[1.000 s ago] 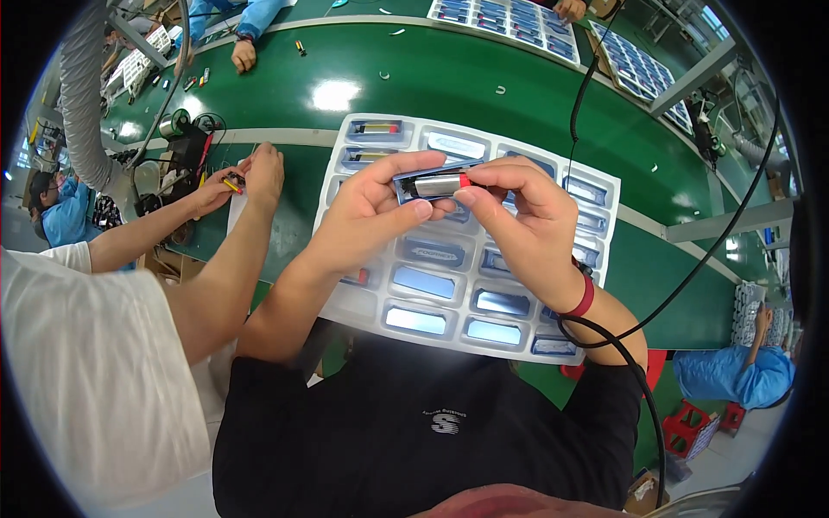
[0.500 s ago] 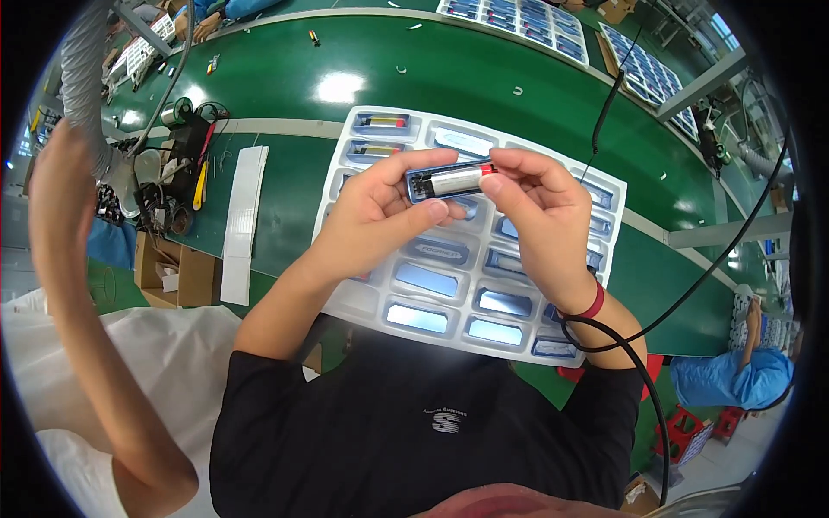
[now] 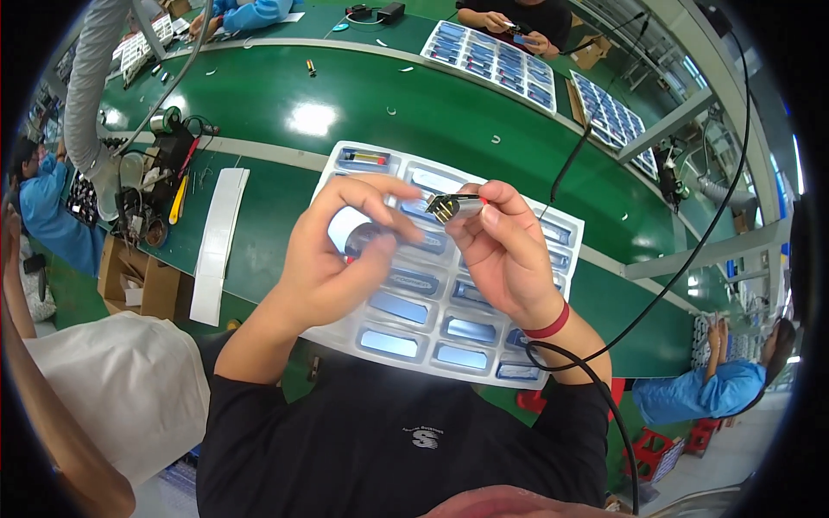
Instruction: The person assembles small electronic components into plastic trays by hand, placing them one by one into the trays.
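My right hand (image 3: 509, 246), with a dark red band at the wrist, pinches a small battery assembly (image 3: 466, 207) between thumb and fingers. It has a silvery body, a dark edge and gold-coloured contacts at its left end; a red bit shows by the fingertips. Just left of it is my left hand (image 3: 341, 246), thumb and fingers curved and apart, slightly blurred. A pale bluish shape (image 3: 350, 230) shows inside its curve; whether it lies in the tray is unclear. Below both hands lies a white moulded tray (image 3: 332, 324) of blue casings (image 3: 389, 343).
A white strip (image 3: 218, 246) lies left of the tray, near a yellow-handled tool (image 3: 180, 200). A black cable (image 3: 682, 285) loops by my right forearm. More filled trays (image 3: 492, 65) stand across the green table (image 3: 259, 82). Co-workers sit left, right and opposite.
My left hand has come off the battery assembly and moved left. My right hand now holds it alone, turned with its contacts showing. The view has shifted, bringing in more of the far side.
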Tool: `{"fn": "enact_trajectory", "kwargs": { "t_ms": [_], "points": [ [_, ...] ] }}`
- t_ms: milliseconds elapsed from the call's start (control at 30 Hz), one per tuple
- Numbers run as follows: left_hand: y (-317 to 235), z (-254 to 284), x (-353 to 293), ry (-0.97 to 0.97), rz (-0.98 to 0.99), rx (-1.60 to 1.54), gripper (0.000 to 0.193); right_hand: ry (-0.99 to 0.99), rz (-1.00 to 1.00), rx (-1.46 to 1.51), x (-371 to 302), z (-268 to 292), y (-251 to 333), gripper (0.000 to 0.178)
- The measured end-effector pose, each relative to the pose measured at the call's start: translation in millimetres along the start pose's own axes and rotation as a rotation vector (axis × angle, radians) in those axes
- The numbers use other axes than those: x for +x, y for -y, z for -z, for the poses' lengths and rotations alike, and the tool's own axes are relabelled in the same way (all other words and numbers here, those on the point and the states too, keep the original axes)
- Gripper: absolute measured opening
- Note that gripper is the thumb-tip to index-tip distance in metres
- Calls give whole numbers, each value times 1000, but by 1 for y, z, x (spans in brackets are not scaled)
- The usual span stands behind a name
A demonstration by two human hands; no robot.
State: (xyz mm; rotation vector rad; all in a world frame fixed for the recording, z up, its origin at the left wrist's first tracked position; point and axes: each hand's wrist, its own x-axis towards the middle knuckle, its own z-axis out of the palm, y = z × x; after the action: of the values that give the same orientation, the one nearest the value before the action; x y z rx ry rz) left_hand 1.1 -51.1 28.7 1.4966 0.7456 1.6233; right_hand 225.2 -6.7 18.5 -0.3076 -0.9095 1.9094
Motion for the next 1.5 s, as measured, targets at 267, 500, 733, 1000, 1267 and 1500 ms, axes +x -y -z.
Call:
{"fn": "enact_trajectory", "kwargs": {
  "t_ms": [267, 500, 733, 1000, 1267, 1500],
  "points": [
    [-5, -8, 8, -93, -242, 255, 34, 38, 149, -89, 4, -9, -7, 18],
    [-4, 7, 2, -113, -315, 342, 30, 116, 318, -248, 8, -12, -23, 20],
    [0, 27, -9, -133, -9, -142, 18, 182, 284, -497, 16, -21, -38, 23],
    [-21, 154, -28, -658, -134, -862, 20, 300, 234, -945, 18, -24, 24, 17],
    [-72, 230, -42, -639, -397, -802, 26, -385, 526, -1009, -90, 149, 120, 13],
    [-95, 250, -50, -551, -342, -813, 21, -962, 543, -1132, -166, 277, 72, 21]
  ]
}}
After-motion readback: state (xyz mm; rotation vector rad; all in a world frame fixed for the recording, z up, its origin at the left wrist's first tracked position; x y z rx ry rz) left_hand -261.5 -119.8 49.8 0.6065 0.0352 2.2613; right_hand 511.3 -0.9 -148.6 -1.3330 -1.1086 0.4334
